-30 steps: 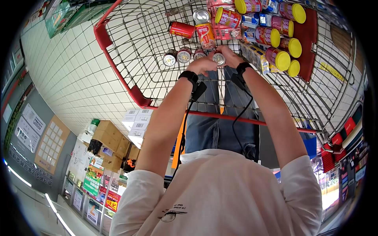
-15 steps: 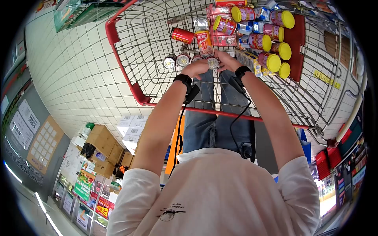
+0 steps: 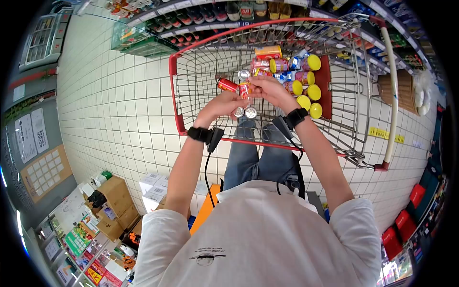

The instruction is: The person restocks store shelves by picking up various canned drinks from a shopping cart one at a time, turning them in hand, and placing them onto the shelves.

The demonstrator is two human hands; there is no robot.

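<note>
An orange-and-red can [image 3: 245,91] lies in the wire shopping cart [image 3: 287,145], between my two hands. My left hand [image 3: 224,104] is closed with its fingertips at the near end of that can. From the other side my right hand [image 3: 270,90] is closed with its fingers at the upper part of it. Just below my left fingers stand two cans with silver tops [image 3: 251,112]. Another silver-topped can [image 3: 244,75] is beyond the orange-and-red one, and a red can [image 3: 226,85] lies to the left. My fingers partly hide the contact.
Several yellow-lidded tubs [image 3: 313,62] fill the cart's right part, beside blue-and-white packs [image 3: 296,62]. Shelves of bottles [image 3: 220,13] run behind the cart. A green crate [image 3: 138,40] stands beyond its left corner, and cardboard boxes [image 3: 117,201] are stacked at lower left.
My view has shifted, so the cart looks smaller and lower and the bottle shelves show. My hands have moved from the silver-topped cans to the orange-and-red can and closed there.
</note>
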